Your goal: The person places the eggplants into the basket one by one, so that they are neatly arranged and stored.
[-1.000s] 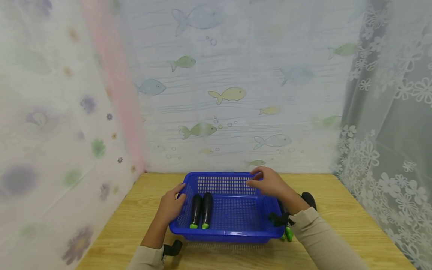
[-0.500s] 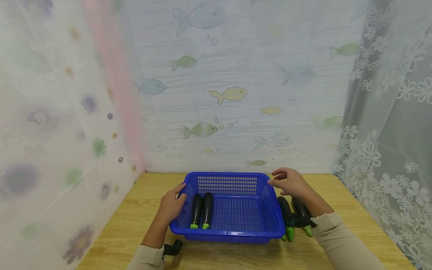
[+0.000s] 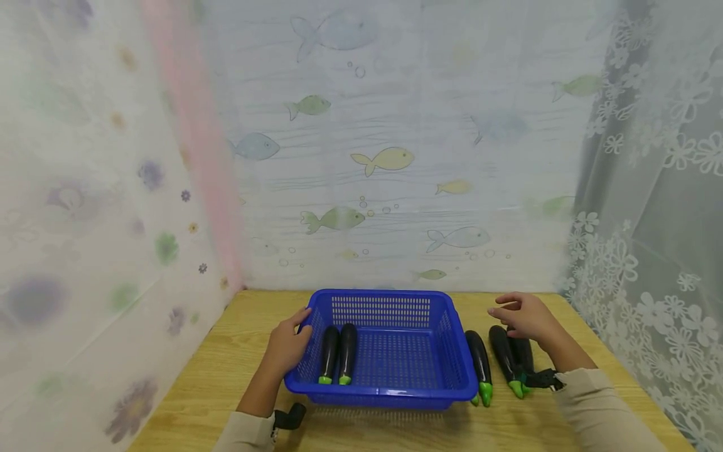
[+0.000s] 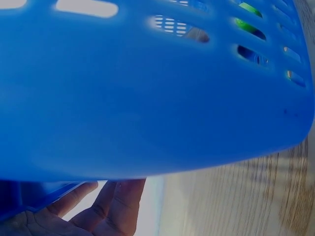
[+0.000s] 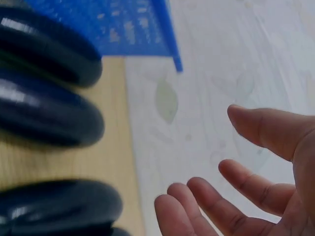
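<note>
A blue plastic basket (image 3: 377, 392) with slotted walls stands on the table. Its left rim is held by my left hand (image 3: 287, 344); in the left wrist view those fingers (image 4: 125, 206) show below the basket wall (image 4: 123, 98). Two dark eggplants with green caps, a left one (image 3: 329, 353) and a right one (image 3: 348, 351), lie side by side at the basket's left. My right hand (image 3: 528, 317) hovers, fingers apart and holding nothing, near the far ends of several eggplants beside the basket, among them a near one (image 3: 480, 364) and a farther one (image 3: 504, 358). The right wrist view shows dark eggplants (image 5: 49, 110) left of the hand.
A wooden table (image 3: 226, 376) carries everything. Behind it hangs a fish-print sheet (image 3: 384, 188), with a flowered sheet (image 3: 85, 251) on the left and a sheer flowered curtain (image 3: 649, 251) on the right. Black camera mounts sit on both wrists.
My right hand has moved right, from over the basket's far right corner to over the eggplants outside. My left hand stays on the left rim; the basket and eggplants keep their places.
</note>
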A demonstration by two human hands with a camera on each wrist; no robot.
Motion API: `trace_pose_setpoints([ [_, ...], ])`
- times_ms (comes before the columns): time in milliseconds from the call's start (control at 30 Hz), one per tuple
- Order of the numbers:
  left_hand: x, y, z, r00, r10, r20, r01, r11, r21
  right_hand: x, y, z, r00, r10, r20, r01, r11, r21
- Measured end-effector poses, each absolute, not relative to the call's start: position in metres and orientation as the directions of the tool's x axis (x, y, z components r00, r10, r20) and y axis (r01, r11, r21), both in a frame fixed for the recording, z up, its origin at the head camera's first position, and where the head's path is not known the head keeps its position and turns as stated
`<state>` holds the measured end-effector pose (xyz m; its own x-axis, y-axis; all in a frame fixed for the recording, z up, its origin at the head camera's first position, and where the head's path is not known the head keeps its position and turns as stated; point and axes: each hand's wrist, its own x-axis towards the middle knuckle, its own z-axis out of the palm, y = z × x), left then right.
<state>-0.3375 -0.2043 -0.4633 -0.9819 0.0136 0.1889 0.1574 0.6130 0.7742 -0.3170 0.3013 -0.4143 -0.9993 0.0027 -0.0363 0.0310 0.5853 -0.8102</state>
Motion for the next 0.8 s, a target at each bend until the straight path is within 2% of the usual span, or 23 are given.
trace_pose_setpoints([
  [433,-0.337,-0.204,-0.464,-0.982,0.007,0.191,0.154,0.615,0.773,-0.315,0.344,-0.434,-0.992,0.088,-0.092,0.126,0.554,-0.823],
  [800,-0.337,-0.204,-0.463,-0.982,0.010,0.189,0.155,0.619,0.770,-0.313,0.359,-0.453,-0.979,0.138,-0.152,0.203,0.526,-0.826],
])
